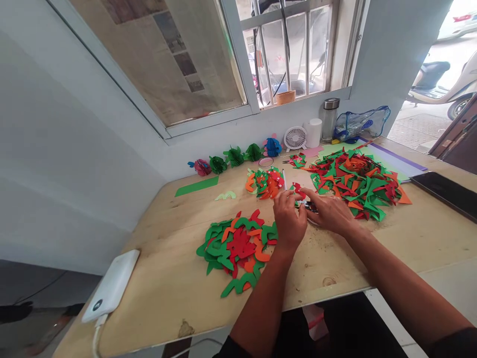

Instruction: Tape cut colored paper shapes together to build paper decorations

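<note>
My left hand (289, 221) and my right hand (331, 211) meet near the middle of the table, fingers bent close together. In my right hand is a small tool (311, 206) with dark and shiny metal parts; the fingers cover most of it, so its kind does not show. My left fingers are pinched at the tool's left end, and what they hold is hidden. Just beyond the fingertips lies a red paper piece (298, 190). Left of my left wrist spreads a pile of green, red and orange paper cut-outs (242, 243), some in wavy shapes.
A heap of paper scraps (357, 181) lies right of my hands, with a black phone (449, 191) beyond it. Smaller cut-outs (265, 182) sit behind. Paper ornaments (234, 156), a fan (295, 137) and a bottle (329, 119) line the wall. A power bank (112, 286) rests at left.
</note>
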Tool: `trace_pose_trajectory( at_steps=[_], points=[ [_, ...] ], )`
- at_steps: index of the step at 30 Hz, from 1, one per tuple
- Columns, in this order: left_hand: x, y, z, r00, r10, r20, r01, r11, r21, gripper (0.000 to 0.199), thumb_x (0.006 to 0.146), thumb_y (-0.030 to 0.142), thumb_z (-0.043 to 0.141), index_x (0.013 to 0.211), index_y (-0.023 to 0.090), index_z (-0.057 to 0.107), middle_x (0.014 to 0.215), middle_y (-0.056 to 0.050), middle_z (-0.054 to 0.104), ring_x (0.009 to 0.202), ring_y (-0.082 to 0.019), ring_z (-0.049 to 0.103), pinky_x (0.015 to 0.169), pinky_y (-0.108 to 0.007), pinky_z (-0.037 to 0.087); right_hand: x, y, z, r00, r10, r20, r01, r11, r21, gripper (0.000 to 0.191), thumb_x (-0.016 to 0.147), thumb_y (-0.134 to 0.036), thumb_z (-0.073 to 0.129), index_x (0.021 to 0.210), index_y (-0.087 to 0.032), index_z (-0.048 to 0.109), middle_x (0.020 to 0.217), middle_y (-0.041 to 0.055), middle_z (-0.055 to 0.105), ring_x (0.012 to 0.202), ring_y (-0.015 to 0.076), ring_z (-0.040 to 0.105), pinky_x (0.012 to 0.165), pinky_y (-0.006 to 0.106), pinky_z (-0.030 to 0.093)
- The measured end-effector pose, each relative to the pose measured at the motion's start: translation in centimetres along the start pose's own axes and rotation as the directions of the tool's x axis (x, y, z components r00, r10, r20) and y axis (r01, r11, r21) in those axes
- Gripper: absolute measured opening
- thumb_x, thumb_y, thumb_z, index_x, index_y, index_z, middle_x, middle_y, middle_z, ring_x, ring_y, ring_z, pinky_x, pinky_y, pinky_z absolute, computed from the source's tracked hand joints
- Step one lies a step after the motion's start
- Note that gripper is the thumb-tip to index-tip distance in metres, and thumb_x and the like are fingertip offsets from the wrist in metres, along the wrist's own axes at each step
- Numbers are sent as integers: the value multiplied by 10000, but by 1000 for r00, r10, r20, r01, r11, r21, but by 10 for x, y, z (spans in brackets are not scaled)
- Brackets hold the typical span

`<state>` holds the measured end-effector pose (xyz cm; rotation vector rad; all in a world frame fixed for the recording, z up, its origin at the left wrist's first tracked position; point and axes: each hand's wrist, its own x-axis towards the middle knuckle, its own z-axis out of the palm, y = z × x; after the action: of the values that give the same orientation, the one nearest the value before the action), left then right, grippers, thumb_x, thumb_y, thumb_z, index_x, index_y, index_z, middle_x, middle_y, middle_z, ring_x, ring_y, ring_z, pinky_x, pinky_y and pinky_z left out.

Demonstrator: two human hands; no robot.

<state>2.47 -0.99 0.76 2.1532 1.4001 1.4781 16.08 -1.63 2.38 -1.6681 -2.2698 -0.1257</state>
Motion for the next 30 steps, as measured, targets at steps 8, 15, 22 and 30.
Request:
trace_pose_trajectory(
  at_steps=[8,15,22,30],
  points=[
    [0,-3,3,1000,-4,5,4,1000,17,161,753,114,558,893,182,599,1050,-92,594,1116,-244,478,978,-426,394,0,-1,0,1000,-18,25,17,1000,9,514,878,-363,421,1362,-192,390,903,70,723,803,233,660,589,269,351],
    [0,-3,3,1000,-14,20,13,999,48,149,751,116,555,875,182,603,1025,-92,601,1110,-246,481,966,-423,402,0,-2,-2,999,-43,21,43,999,5,509,883,-356,412,1365,-198,385,938,75,720,815,233,657,593,272,358],
    [0,-5,4,999,-26,25,25,999,23,132,744,105,553,839,181,608,1022,-94,602,1104,-243,484,956,-424,407,0,-2,-3,998,-38,44,37,999,25,509,885,-356,396,1370,-201,378,942,71,720,829,238,655,591,275,359],
    [1,-4,4,999,-27,25,28,1000,-9,116,747,98,549,800,186,602,992,-82,612,1077,-235,504,942,-419,412,0,0,1,998,-45,49,44,999,20,513,879,-351,391,1362,-178,391,959,95,715,825,247,658,576,279,353]
  ],
)
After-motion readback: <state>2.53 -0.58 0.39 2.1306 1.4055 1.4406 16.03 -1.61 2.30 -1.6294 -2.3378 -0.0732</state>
